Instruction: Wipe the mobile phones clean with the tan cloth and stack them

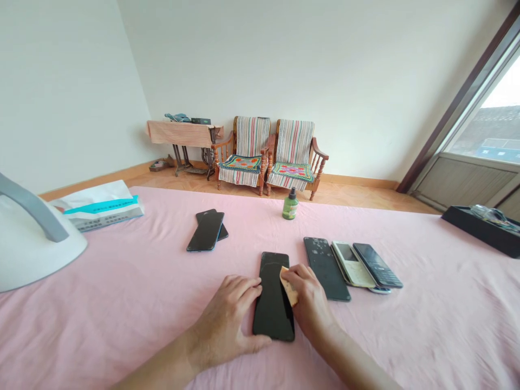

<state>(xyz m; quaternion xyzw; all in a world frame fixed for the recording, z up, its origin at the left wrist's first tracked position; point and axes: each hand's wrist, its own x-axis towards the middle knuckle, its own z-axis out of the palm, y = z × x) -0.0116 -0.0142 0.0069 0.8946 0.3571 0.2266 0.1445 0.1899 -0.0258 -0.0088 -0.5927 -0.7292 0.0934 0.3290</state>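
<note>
A black smartphone point(275, 303) lies face up on the pink cloth in front of me. My left hand point(231, 314) steadies it, fingertips along its left edge and thumb at the bottom corner. Pinched in my right hand point(311, 295) is a small pale yellow cloth point(289, 288), pressed to the phone's upper right edge. Right of that hand lie a dark smartphone with a speckled surface point(327, 271), a white keypad phone point(354, 265) and a dark keypad phone point(377, 264). Farther left, one black phone point(206, 232) rests crosswise on another point(223, 233).
A green spray bottle point(290, 206) stands beyond the phones. At left are a white and blue packet point(105, 206) and a white object with a grey handle point(36, 244). A black box of cables point(481, 230) sits far right. Two wooden chairs point(217, 153) stand past the cloth's far edge.
</note>
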